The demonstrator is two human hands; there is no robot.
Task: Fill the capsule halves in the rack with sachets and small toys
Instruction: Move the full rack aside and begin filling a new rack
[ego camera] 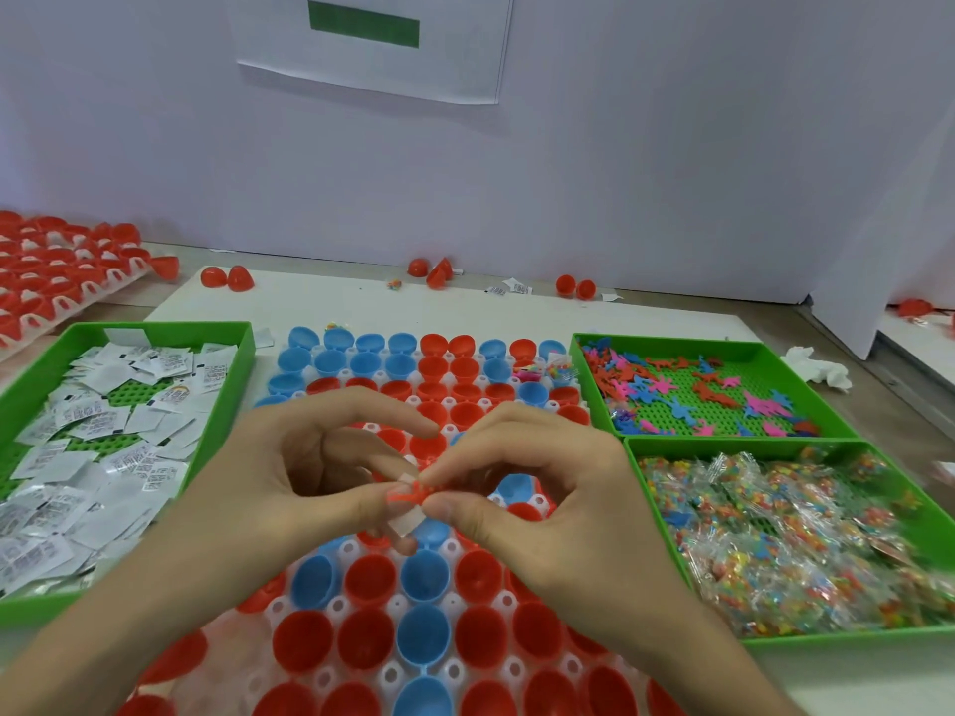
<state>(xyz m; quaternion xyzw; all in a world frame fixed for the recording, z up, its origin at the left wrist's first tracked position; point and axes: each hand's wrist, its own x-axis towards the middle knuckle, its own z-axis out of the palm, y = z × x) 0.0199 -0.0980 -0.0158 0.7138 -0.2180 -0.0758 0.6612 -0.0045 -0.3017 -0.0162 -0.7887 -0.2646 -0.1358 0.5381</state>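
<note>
We see a white table top (465, 307) running back to a pale wall, where a white paper sheet with a green bar (372, 43) hangs. A white plastic rack (397, 606) fills the middle of the table, and red capsule halves (368, 633) and blue capsule halves (425, 635) sit open side up in it. Most that we can see into hold nothing. At the far right corner of the rack, one holds a pink toy (527, 375) and a half beside it holds a bead packet (560, 366).

Left of the rack lies a green plastic tray (155, 333) heaped with white printed paper sachets (103, 457). To the right, the near green tray (723, 447) holds clear packets of coloured beads (775, 534). The far green tray (672, 343) holds flat red, blue and pink foam toys (641, 385).

A second rack of red halves (51, 281) sits at the far left, and loose red halves (227, 278) lie along the wall.

The left hand (310, 478) and right hand (542, 488) meet above the middle of the rack, fingers curled. Thumb and forefinger tips of both pinch a small orange-red toy (411, 496) between them. A small white sachet (405, 523) shows just below the toy at the left fingertips. It is blurred, and we cannot tell how it is held.

A crumpled white tissue (821, 372) lies beyond the far tray.
</note>
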